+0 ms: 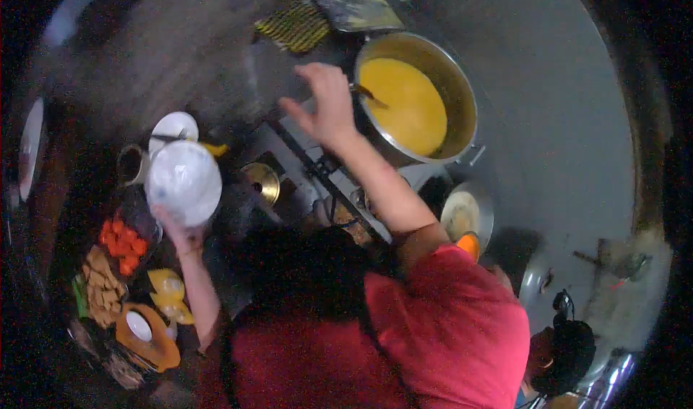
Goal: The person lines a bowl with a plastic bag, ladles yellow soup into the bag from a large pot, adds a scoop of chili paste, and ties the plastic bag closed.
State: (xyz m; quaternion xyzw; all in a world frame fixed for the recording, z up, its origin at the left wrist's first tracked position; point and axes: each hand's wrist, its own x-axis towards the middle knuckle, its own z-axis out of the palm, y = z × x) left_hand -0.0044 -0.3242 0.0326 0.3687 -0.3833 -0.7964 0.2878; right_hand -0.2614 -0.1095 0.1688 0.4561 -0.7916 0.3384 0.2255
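My left hand (177,230) grips the lower edge of a white bowl (184,183), whose pale inside or underside faces the camera; I cannot tell which. Behind the bowl, a white plate (175,127) with a dark utensil partly shows. My right hand (328,104) is held out beside a large metal pot (458,95), fingers apart and pointing left, with nothing visible between them. Yellow liquid (408,109) fills part of the pot. A brown utensil (372,97) reaches over the rim into the liquid, close to my right hand.
Red chopped pieces (124,244), tan pieces (103,286) and an orange dish (148,340) lie at lower left. A brass-coloured round part (261,183) is near the centre. A pan (465,214) stands right of my right arm. Another person's dark-haired head (574,355) shows at lower right.
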